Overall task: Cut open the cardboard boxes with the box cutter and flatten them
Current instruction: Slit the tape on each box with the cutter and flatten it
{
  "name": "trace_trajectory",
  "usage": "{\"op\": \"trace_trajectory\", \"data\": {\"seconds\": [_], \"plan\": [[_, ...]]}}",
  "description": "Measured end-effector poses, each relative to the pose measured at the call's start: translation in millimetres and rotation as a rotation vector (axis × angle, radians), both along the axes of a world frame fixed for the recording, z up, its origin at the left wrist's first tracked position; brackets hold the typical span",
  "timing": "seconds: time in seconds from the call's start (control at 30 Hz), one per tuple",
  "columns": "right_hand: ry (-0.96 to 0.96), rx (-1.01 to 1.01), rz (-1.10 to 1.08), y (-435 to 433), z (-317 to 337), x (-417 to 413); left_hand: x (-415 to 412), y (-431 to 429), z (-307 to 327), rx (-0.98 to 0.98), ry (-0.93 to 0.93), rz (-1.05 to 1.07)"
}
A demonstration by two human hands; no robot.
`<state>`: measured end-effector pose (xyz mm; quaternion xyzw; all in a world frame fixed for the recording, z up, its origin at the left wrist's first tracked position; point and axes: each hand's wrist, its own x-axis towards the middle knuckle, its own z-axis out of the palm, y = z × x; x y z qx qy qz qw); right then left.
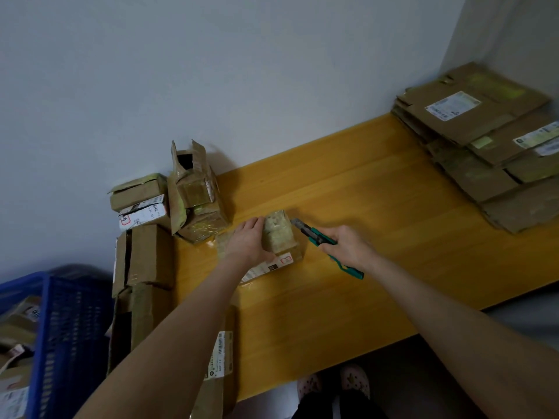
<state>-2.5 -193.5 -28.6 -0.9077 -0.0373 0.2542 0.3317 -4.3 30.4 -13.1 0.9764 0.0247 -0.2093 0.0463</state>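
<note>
A small taped cardboard box (pixel 281 234) lies on the yellow wooden table (pixel 378 225), its white label facing me. My left hand (pixel 249 241) holds it from the left, fingers over its top and thumb at its near side. My right hand (pixel 348 244) grips a green box cutter (pixel 317 237), whose blade end is at the box's upper right corner. A stack of flattened boxes (pixel 484 146) lies at the table's far right.
Several unopened and half-open cardboard boxes (pixel 181 201) are piled at the table's left end against the wall, with more standing along the left edge (pixel 145 267). A blue plastic crate (pixel 54 328) with boxes stands lower left. My feet in slippers show below the table's front edge.
</note>
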Motion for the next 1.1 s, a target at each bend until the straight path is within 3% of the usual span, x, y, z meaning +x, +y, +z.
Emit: {"op": "trace_trajectory", "data": {"seconds": [0.63, 0.83, 0.97, 1.1], "plan": [[0.173, 0.133, 0.148, -30.5, 15.6, -6.2, 2.9, -0.3, -0.2, 0.012, 0.019, -0.019], [0.109, 0.171, -0.186, -20.7, 1.9, -18.2, 0.9, -4.2, 3.9, 0.052, -0.005, 0.047], [0.175, 0.128, -0.398, 2.4, -21.7, -14.3, -1.0, -17.2, 5.1, -0.059, 0.009, 0.321], [0.222, -0.024, -0.429, 7.7, -50.7, -12.5, -6.0, -16.2, -8.6, -0.180, 0.089, 0.325]]}}
